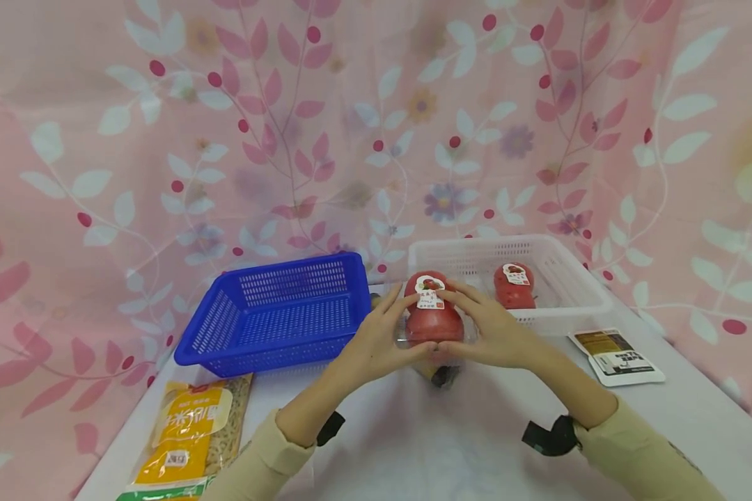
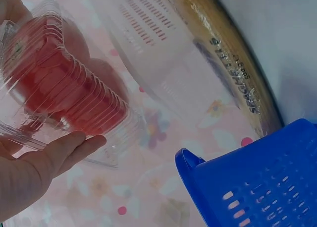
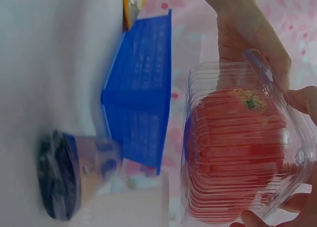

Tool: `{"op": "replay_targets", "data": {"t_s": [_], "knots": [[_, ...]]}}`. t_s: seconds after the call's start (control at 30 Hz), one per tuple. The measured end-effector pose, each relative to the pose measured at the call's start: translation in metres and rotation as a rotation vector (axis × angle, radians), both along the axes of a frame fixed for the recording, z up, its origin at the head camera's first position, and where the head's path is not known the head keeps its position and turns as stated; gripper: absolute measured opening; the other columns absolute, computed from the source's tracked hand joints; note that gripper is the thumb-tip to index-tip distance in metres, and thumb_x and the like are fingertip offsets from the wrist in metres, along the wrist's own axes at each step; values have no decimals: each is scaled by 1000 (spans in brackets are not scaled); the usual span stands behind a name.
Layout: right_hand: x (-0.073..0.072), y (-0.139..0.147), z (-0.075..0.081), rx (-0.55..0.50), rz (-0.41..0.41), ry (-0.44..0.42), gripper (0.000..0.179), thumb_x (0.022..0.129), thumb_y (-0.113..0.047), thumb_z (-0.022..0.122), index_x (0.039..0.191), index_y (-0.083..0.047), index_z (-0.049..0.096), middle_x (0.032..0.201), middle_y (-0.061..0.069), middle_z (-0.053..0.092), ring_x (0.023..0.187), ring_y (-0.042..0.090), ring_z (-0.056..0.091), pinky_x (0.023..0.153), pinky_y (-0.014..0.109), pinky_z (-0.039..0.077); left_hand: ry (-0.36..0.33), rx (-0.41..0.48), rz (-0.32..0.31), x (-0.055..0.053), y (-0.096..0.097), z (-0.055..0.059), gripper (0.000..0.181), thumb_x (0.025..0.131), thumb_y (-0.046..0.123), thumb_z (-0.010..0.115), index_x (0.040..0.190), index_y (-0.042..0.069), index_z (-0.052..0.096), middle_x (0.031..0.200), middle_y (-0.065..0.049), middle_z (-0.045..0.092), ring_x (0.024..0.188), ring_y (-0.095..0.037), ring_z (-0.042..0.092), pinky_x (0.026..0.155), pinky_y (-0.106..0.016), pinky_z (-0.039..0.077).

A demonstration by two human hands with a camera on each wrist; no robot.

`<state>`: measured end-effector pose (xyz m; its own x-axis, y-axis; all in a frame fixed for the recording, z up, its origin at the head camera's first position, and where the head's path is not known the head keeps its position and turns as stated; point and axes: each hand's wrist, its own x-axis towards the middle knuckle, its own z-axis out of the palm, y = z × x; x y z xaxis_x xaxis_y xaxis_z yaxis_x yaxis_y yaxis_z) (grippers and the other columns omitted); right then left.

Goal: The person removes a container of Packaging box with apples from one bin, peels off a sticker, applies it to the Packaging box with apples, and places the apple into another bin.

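Both hands hold a clear plastic clamshell box of tomatoes [image 1: 434,323] up over the table, one hand at each side. My left hand [image 1: 379,342] has its fingers at the box's left edge and its thumb low at the near side. My right hand [image 1: 500,335] mirrors it on the right. A label with red print faces up on the lid. In the left wrist view, red tomatoes [image 2: 44,71] show through the ridged plastic, with left-hand fingertips [image 2: 89,146] against the box. Below the box, a clear-wrapped package with a dark end [image 1: 441,376] is partly hidden.
A blue basket [image 1: 276,358] stands at the left, a white basket [image 1: 564,320] at the back right with another tomato box [image 1: 515,296] inside. A yellow bag of dry food [image 1: 191,428] lies front left, and a flat pouch [image 1: 617,358] lies right. A floral curtain hangs behind.
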<state>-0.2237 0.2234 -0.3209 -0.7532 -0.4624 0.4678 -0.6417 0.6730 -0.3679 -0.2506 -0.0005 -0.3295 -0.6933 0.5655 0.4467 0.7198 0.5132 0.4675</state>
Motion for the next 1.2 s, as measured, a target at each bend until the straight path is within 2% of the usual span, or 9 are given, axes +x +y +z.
{"op": "replay_targets", "data": {"t_s": [0.13,0.33,0.47,0.6,0.8,1.0,1.2], "knots": [[-15,9,10,25,-31,-15,75,76,-46,71,136,-13,42,145,11,30,126,35,34,88,57,41,-17,-8,-1,-19,10,8,74,77,52,66,138,17,40,149,-13,21,126,-38,36,84,-45,47],[-43,26,20,45,-51,-21,73,77,-36,72,137,-9,41,145,16,28,127,39,30,91,62,34,-24,16,7,-49,30,13,74,77,53,66,137,18,41,150,-9,20,131,-34,29,89,-49,43],[-62,37,21,58,-58,-34,71,77,-31,72,136,-6,41,145,19,27,129,41,28,92,63,33,-22,31,3,-71,45,10,74,76,50,69,135,15,44,149,-11,22,133,-31,26,92,-49,41],[-80,46,17,69,-88,-79,73,79,-35,70,138,-5,39,147,18,24,130,41,25,92,63,33,-28,23,19,-93,58,6,73,75,49,70,134,14,46,149,-12,24,133,-30,26,93,-49,40],[-104,56,9,44,-124,-133,73,79,-34,69,137,-2,39,146,20,23,130,41,24,95,61,31,-34,21,44,-122,73,-5,73,73,50,71,133,14,48,147,-13,29,132,-31,28,95,-50,38],[-114,63,-2,-11,-142,-231,74,79,-32,71,137,-1,38,147,20,21,130,42,24,95,63,30,-3,-19,50,-140,83,-21,73,72,50,72,130,10,51,142,-15,34,126,-31,38,92,-45,43],[-123,73,-22,-53,-129,-259,75,77,-35,72,137,-3,39,146,19,24,129,39,25,94,61,31,-38,-68,45,-145,89,-30,73,73,50,72,131,10,50,142,-16,34,124,-34,40,92,-45,43]]}}
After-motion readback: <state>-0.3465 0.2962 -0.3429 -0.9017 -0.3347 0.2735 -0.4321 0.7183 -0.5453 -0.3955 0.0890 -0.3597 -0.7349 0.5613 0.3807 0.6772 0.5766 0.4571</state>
